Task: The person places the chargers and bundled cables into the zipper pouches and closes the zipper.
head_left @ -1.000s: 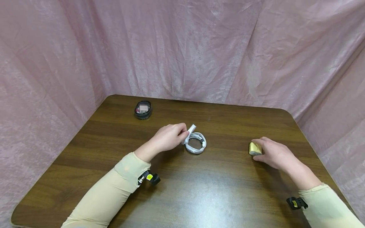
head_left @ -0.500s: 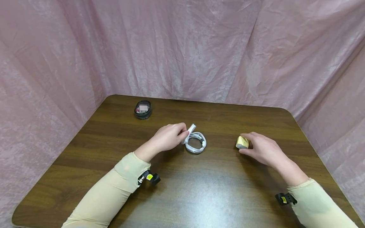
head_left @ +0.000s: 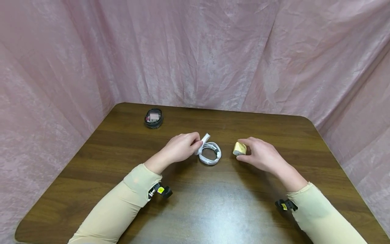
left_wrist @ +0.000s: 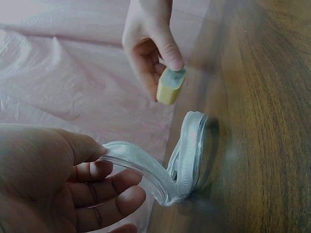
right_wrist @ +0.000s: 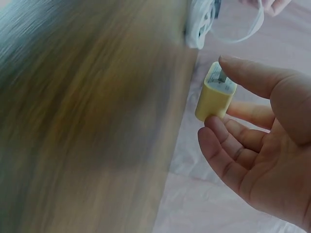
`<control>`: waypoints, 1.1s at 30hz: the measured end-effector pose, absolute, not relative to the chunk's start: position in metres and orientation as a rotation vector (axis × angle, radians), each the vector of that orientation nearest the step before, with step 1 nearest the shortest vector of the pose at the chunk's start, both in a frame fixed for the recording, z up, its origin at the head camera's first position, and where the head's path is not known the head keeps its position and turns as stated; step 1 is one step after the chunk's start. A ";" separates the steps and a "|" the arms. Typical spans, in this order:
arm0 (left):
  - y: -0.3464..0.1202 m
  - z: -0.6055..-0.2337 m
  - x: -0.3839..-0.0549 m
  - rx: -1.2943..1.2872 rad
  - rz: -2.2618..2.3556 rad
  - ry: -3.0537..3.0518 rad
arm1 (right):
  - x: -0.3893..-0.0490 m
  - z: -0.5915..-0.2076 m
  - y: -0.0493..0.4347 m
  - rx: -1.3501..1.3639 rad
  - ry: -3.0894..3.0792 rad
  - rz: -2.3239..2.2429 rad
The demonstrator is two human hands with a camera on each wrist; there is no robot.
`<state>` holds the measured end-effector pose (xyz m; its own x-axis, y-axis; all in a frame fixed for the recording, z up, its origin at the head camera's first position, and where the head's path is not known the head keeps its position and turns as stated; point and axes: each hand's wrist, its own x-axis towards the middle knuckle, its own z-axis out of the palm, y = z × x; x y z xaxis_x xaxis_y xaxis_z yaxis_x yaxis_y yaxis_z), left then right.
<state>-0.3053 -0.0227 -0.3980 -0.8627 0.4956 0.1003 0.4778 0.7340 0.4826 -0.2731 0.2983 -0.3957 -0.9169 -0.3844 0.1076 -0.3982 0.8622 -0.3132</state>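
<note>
A coiled white cable (head_left: 210, 162) rests on the table, seen as a ring in the head view. My left hand (head_left: 184, 145) pinches a pale strip (left_wrist: 131, 154) that rises from the coil, between thumb and index finger, its other fingers loosely bent. To the right of the coil, my right hand (head_left: 262, 154) grips a small yellow power adapter (right_wrist: 215, 99) by its ends between thumb and fingers. The adapter's grey face with a metal prong shows under the thumb in the right wrist view. It is held above the tabletop, a short gap from the coil.
A coiled black cable (head_left: 153, 125) with a small pale pink block (head_left: 154, 117) in its middle lies at the back left of the brown wooden table (head_left: 274, 125). Pink curtains (head_left: 195, 54) hang behind and at both sides of the table.
My right hand has carried the yellow power adapter leftward, from the right side of the table to close beside the white coil. The left hand has stayed in place.
</note>
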 end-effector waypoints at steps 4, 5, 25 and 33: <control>-0.025 -0.398 -0.305 0.803 0.792 2.891 | -0.278 -0.393 0.285 0.649 -2.997 0.619; -0.025 -0.398 -0.305 0.801 0.791 2.893 | -0.279 -0.393 0.281 0.654 -2.997 0.645; -0.027 -0.398 -0.305 0.795 0.788 2.893 | -0.293 -0.397 0.218 0.890 -2.949 0.680; -0.027 -0.398 -0.305 0.806 0.788 2.893 | -0.298 -0.407 0.209 0.896 -2.957 0.584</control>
<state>-0.3051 -0.0275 -0.3983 -0.8644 0.4933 0.0973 0.4745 0.7363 0.4824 -0.2978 0.2090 -0.4072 -0.8377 -0.5363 0.1030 -0.5352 0.7688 -0.3500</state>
